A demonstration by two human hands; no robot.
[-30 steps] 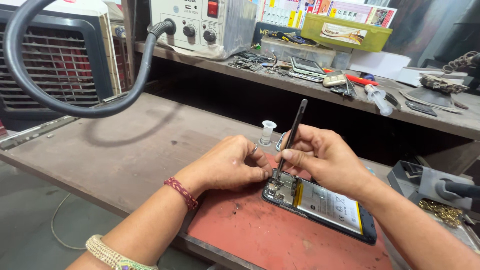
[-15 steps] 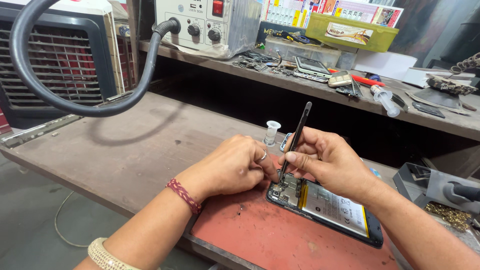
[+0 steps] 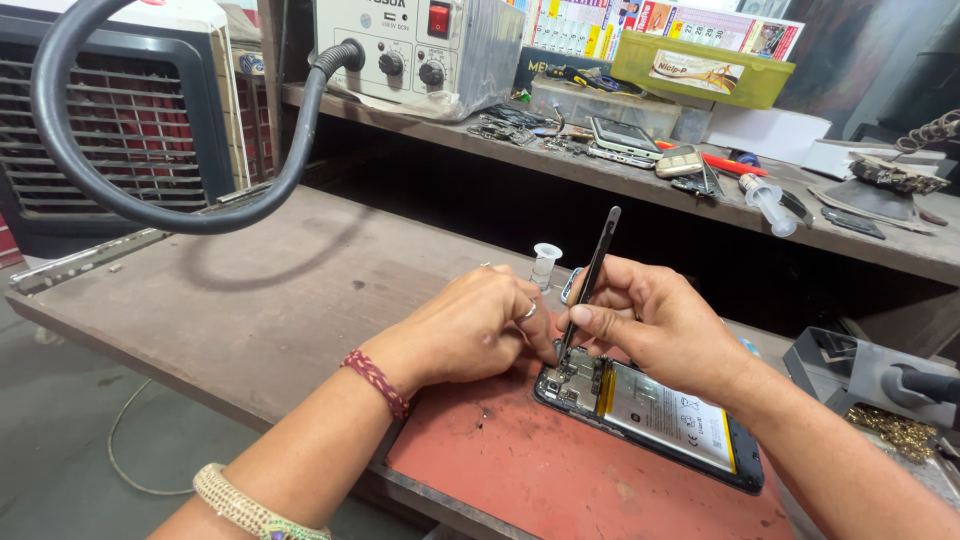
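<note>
Your right hand (image 3: 655,325) pinches a thin dark tool (image 3: 588,283), fingers together on its lower shaft. The tool stands steeply, top leaning away and right, tip down at the near-left end of the opened phone (image 3: 645,410).

Your left hand (image 3: 478,325) rests just left of that tip, fingers curled and bunched at the phone's corner. You cannot tell whether they grip anything; the fingertips are hidden behind the right hand's thumb. Both hands meet at the same corner; the right carries the tool, the left braces.

The phone lies flat on the red mat (image 3: 560,475), back off. Its long axis runs from near-left to far-right, passing under your right wrist. The circuit-board end sits at your fingers, the battery beyond it to the right.

The mat lies on the worktop (image 3: 280,290). A small clear vial (image 3: 545,263) stands upright just behind your left hand, apart from it; contents not readable.

On the shelf (image 3: 640,180) behind: a green tray (image 3: 700,70) holding a flat packet, a clear box of small parts, loose phones, a syringe (image 3: 768,203). A black hose (image 3: 130,190) loops from the grey station (image 3: 420,50).
</note>
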